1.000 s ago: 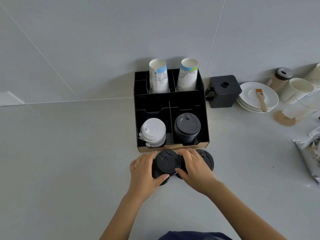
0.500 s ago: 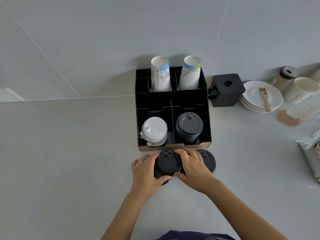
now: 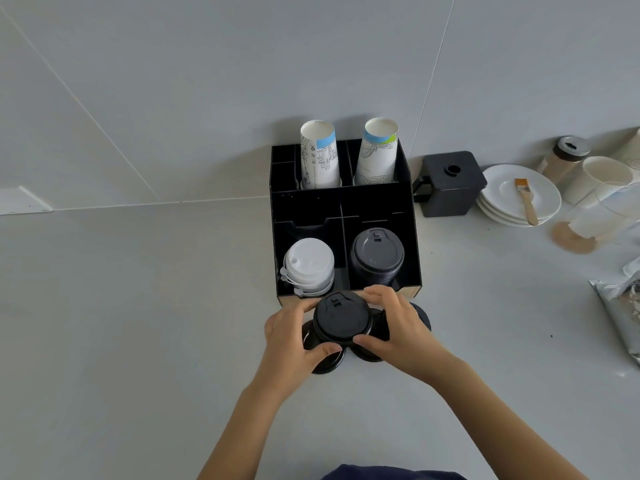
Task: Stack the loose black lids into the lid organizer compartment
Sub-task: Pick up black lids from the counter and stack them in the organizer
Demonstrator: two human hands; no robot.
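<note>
Black lid (image 3: 343, 320) clasped between left hand (image 3: 291, 341) and right hand (image 3: 398, 327), each grip grasping its rim.

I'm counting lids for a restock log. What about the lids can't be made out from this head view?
- Loose black lids: the left hand and right hand cover them, so their number is unclear.
- Black lid stack in the organizer: its lower part sits behind the front wall.
- White lid stack: layers too fine to count.
- Right-edge foil bag: cut off by the frame.
</note>
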